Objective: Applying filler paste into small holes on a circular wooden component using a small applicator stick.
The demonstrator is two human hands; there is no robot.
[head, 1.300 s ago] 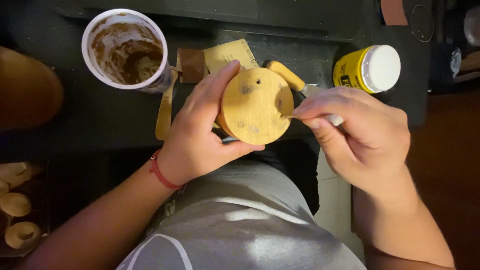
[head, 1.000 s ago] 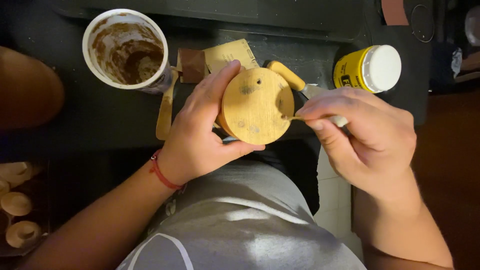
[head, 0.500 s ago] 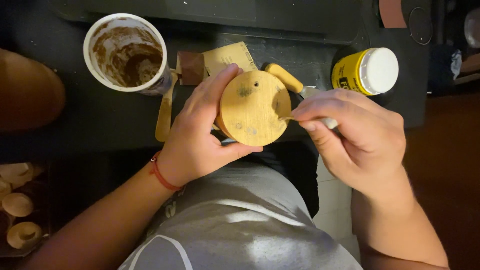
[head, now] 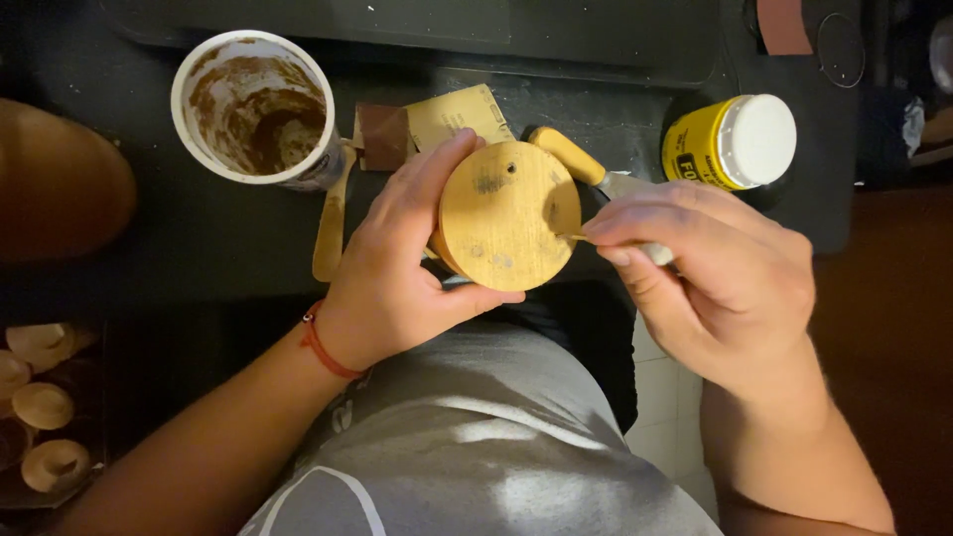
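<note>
Taking the wooden disc (head: 508, 216) as the landmark: far to its lower left, pale wooden pieces (head: 42, 405) sit on a dark tray. Up and left of the disc stands a white tub (head: 256, 107) smeared inside with brown paste, with a wooden stick (head: 329, 226) on the counter (head: 199, 238) just below it. Sandpaper sheets (head: 437, 121) lie directly behind the disc.

The left hand (head: 402, 268) is clenched on the disc, fingers over its top edge and thumb under its lower rim, holding it up above the lap with the flat face toward the camera. The disc looks like solid wood: stiff, fairly light, not fragile, with a dry face that should not slip. The rim seems the sensible place to hold it, keeping fingers off the face, which shows small holes and dull patches.

To the right of the disc, the right hand (head: 710, 273) pinches a thin sliver (head: 574, 237) whose tip touches the disc's right edge. I cannot tell what it is. A yellow-handled tool (head: 571, 156) lies just behind, and a yellow jar (head: 730, 142) with a white lid lies on its side further right.
</note>
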